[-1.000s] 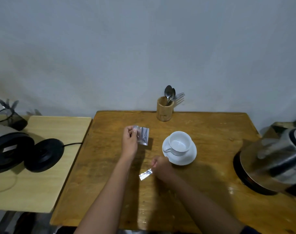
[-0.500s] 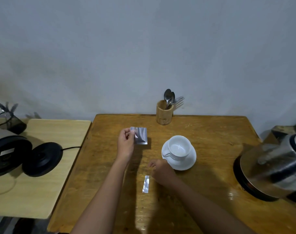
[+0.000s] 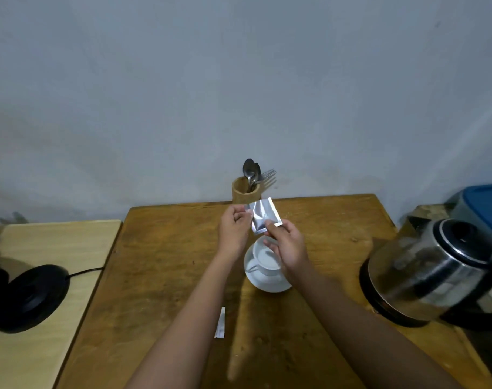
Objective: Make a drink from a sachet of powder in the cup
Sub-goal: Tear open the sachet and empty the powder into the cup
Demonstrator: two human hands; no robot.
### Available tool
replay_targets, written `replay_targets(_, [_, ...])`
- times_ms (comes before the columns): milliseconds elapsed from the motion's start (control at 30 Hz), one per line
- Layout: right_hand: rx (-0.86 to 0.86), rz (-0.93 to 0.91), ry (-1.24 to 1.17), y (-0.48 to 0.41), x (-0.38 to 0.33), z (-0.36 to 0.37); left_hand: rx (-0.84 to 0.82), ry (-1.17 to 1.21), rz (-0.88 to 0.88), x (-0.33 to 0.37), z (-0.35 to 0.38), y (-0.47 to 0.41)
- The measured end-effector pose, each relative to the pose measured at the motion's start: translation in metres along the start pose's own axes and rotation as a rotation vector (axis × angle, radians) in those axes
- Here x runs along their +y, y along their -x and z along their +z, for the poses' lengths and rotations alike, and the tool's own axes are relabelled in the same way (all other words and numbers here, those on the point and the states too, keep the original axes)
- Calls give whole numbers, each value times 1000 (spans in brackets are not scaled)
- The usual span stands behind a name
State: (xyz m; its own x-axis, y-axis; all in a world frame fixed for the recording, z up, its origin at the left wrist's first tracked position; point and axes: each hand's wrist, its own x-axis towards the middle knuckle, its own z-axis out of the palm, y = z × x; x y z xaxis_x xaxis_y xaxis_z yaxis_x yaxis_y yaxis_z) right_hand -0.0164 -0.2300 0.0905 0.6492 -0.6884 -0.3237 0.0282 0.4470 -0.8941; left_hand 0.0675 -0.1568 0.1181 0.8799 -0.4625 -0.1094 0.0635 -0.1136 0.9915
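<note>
A silver foil sachet [image 3: 263,216] is held up above the far side of the white cup [image 3: 263,258], which stands on a white saucer [image 3: 270,283] in the middle of the wooden table [image 3: 166,262]. My left hand [image 3: 233,231] pinches the sachet's left edge. My right hand [image 3: 287,245] pinches its lower right corner and hides part of the cup. A torn-off foil strip [image 3: 220,322] lies flat on the table nearer to me.
A bamboo holder [image 3: 245,192] with spoons and a fork stands at the table's far edge. A steel kettle [image 3: 435,273] sits on its base at the right. A black kettle base [image 3: 28,296] with a cord lies on the lighter side table at the left.
My right hand let the torn strip fall on the table, then rose to grip the sachet. Both hands carried the sachet right, over the cup.
</note>
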Motion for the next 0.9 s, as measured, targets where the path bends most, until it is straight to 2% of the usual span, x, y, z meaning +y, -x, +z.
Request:
replay_targets(167, [11,29,-97,-10,-10,-26,-155,-129,40,-7,19,-4])
replay_targets(267, [5,61,4,-14,-9,-42,-210,-190,15,-15,25,-10])
replay_targets(433, [-37,59,345,-22,-16,-65,-389,-341,17,-21,28,-22])
replay_targets(700, [-196,-180,1167,-34,-26,-64,-581,-866,256,-30,36,-31])
replay_targets(833, [-291,-164,1270,-37,-29,-48,-590,-887,219,-38,33,-29])
replay_targets(900, [-371,-141,1419,-38,-32,-40,-587,-854,202,-40,29,-28])
